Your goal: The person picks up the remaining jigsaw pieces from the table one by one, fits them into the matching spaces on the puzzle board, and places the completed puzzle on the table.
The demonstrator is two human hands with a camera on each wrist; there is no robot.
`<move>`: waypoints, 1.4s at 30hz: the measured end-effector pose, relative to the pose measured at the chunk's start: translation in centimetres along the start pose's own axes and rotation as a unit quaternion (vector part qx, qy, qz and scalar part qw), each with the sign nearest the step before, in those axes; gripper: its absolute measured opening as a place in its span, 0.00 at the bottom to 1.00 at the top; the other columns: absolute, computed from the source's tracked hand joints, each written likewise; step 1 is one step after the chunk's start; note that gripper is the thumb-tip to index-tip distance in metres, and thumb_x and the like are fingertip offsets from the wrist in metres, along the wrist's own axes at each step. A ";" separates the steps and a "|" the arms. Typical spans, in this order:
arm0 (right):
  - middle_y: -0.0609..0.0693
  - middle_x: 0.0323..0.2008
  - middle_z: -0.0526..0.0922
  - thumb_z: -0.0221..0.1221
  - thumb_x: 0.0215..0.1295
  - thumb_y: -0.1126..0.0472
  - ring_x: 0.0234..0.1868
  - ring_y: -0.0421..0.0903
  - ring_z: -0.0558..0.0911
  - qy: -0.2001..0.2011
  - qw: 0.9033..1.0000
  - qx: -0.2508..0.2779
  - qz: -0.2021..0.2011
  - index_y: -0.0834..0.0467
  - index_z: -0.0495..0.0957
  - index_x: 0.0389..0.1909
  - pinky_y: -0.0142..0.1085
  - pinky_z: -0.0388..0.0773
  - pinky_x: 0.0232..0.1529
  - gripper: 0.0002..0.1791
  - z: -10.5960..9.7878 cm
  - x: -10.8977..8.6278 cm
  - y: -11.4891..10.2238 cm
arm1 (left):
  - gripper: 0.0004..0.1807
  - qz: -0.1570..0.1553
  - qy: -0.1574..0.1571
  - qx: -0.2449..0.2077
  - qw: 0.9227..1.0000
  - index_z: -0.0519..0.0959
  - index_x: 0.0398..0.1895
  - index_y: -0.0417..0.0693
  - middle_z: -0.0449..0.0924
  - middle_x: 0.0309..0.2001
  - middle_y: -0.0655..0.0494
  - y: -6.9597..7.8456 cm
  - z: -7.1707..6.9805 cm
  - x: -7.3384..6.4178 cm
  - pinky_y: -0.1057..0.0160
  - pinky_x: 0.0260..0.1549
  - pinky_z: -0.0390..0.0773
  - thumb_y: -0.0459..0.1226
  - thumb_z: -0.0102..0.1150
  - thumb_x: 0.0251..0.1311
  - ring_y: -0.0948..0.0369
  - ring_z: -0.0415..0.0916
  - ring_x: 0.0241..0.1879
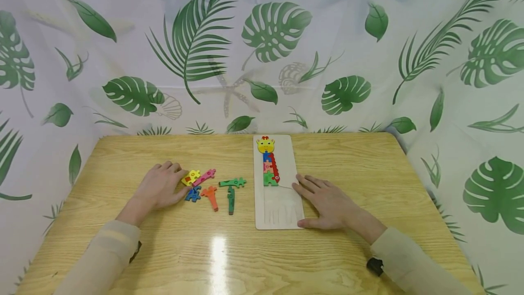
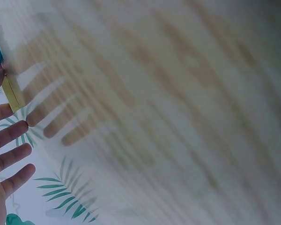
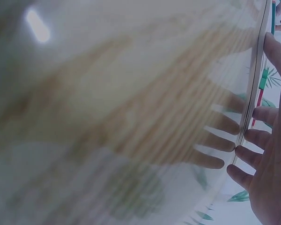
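My left hand [image 1: 161,185] is at the left side of a group of loose puzzle pieces. Its thumb and forefinger stand at opposite edges of a yellow puzzle piece [image 2: 13,93], pinching it, while the other fingers spread apart. Close by the thumb lie a blue piece [image 1: 193,194] and a pink piece [image 1: 204,177]. My right hand [image 1: 327,201] rests with spread fingers on the right edge of a pale wooden puzzle board [image 1: 286,158]. Set in the board are a giraffe head [image 1: 265,145] and several coloured neck pieces [image 1: 268,167]; its lower recess shows bare wood.
An orange piece [image 1: 210,198], a green piece [image 1: 232,182] and a dark green piece [image 1: 231,200] lie between the left hand and the board. The wooden table [image 1: 163,249] meets a leaf-patterned cloth [image 1: 319,44] at its back and sides.
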State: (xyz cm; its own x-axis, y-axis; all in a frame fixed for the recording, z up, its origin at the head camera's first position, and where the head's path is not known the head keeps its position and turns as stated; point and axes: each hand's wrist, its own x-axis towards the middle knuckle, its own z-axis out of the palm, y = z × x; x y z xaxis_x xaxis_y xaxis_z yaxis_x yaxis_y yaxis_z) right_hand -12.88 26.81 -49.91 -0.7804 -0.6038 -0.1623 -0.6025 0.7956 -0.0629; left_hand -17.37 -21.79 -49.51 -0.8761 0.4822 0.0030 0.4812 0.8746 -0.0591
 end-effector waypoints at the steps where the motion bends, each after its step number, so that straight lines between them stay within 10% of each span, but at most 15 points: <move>1: 0.55 0.85 0.56 0.48 0.63 0.16 0.84 0.60 0.60 -0.001 1.000 0.000 0.000 0.51 0.57 0.84 0.62 0.66 0.78 0.58 0.0 0.0 0.0 | 0.29 0.000 0.001 0.001 1.000 0.83 0.62 0.45 0.84 0.56 0.43 0.0 0.0 0.0 0.39 0.61 0.79 0.56 0.61 0.69 0.43 0.78 0.58; 42: 0.55 0.85 0.56 0.48 0.63 0.16 0.84 0.60 0.60 -0.001 1.000 0.003 -0.001 0.51 0.57 0.84 0.62 0.66 0.78 0.58 0.0 0.1 0.0 | 0.34 -0.045 0.016 -0.032 0.998 0.81 0.64 0.42 0.83 0.60 0.38 -0.7 0.1 -0.8 0.37 0.59 0.81 0.60 0.56 0.71 0.39 0.78 0.61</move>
State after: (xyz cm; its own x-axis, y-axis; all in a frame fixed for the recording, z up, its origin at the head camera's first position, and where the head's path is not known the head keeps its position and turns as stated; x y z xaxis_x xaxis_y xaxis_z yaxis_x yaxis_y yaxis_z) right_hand -12.97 26.79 -49.97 -0.7792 -0.6051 -0.1633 -0.6029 0.7949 -0.0686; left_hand -16.99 -22.79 -49.57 -0.9151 0.4016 0.0369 0.4020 0.9156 0.0064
